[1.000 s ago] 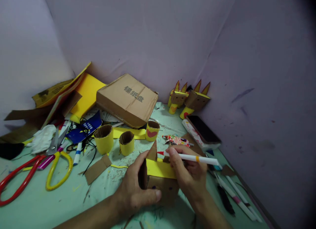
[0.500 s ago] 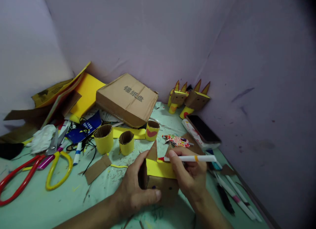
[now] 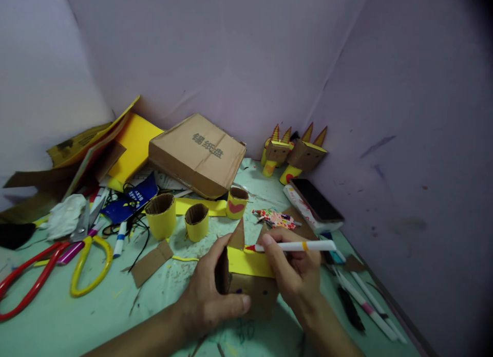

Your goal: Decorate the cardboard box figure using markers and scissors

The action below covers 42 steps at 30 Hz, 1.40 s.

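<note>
My left hand (image 3: 210, 290) grips the left side of a small cardboard box head (image 3: 256, 290) with a yellow top, two pointed ears and dark dots on its front. The thumb lies across the front; the other fingers are hidden behind. In my right hand (image 3: 295, 272) is a white marker (image 3: 296, 246) with an orange band, held level. Its red tip points left and is at the base of the left ear (image 3: 238, 236); whether it touches is hard to tell. The right ear is partly hidden by my right fingers.
Yellow cardboard tubes (image 3: 160, 221) and a cardboard box (image 3: 196, 154) stand behind. Scissors (image 3: 90, 267) with red and yellow handles lie left. Finished-looking eared figures (image 3: 306, 154) stand at the back right, near a phone (image 3: 318, 200). Pens (image 3: 370, 308) and a black feather-like piece (image 3: 351, 311) lie right.
Almost nothing differs. The whole view has shifted very slightly; both hands keep the same hold on the box head and the marker.
</note>
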### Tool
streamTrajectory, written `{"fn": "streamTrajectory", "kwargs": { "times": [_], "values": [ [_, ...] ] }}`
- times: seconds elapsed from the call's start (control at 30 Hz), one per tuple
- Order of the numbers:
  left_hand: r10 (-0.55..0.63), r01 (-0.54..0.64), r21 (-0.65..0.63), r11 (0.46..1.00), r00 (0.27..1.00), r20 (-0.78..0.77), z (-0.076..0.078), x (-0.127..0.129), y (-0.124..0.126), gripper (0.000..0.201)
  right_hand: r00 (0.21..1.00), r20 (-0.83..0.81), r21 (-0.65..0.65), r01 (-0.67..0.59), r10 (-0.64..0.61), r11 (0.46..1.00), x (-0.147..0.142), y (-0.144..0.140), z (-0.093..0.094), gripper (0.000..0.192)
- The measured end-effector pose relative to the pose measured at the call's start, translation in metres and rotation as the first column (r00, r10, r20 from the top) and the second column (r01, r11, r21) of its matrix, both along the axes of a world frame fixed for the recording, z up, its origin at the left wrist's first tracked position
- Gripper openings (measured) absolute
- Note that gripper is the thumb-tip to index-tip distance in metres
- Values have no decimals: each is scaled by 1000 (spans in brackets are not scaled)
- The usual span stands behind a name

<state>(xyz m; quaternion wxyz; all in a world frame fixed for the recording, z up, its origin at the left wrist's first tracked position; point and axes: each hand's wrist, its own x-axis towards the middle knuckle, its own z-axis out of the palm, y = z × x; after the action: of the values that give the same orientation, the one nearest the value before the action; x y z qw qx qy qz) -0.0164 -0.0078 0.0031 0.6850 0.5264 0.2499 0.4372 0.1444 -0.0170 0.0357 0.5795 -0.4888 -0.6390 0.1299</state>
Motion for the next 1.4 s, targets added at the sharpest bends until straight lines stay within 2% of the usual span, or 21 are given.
{"fn": "streamTrajectory", "kwargs": {
  "times": [0.13, 0.23, 0.4, 0.67, 0.87, 1.13, 1.4],
  "values": [
    [-43, 46, -32, 998, 996, 76, 5, 1, 0, 75, 996, -59, 6, 63, -63, 998, 3, 0, -1, 14],
    [-52, 60, -69, 996, 991, 121, 8, 2, 0, 74, 991, -97, -40, 85, -89, 996, 5, 4, -3, 7],
    [-48, 57, -83, 995, 994, 99, 7, 1, 1, 77, 987, -129, -103, 85, -98, 991, 7, 6, -3, 10],
    [-70, 81, -81, 993, 989, 133, 8, 1, 0, 72, 970, -232, -98, 44, -66, 994, 2, 5, -13, 12],
    [-41, 51, -88, 995, 994, 103, 6, 1, 0, 77, 983, -177, -41, 43, -49, 998, -1, 6, -21, 8],
    [-43, 47, -59, 997, 997, 64, 2, 0, 1, 80, 998, -59, 25, 25, -23, 999, -2, 6, -14, 9],
    [-28, 31, -56, 998, 998, 57, 3, 1, 1, 81, 999, -4, 20, 38, -38, 999, 0, 6, -11, 8]
  ]
}}
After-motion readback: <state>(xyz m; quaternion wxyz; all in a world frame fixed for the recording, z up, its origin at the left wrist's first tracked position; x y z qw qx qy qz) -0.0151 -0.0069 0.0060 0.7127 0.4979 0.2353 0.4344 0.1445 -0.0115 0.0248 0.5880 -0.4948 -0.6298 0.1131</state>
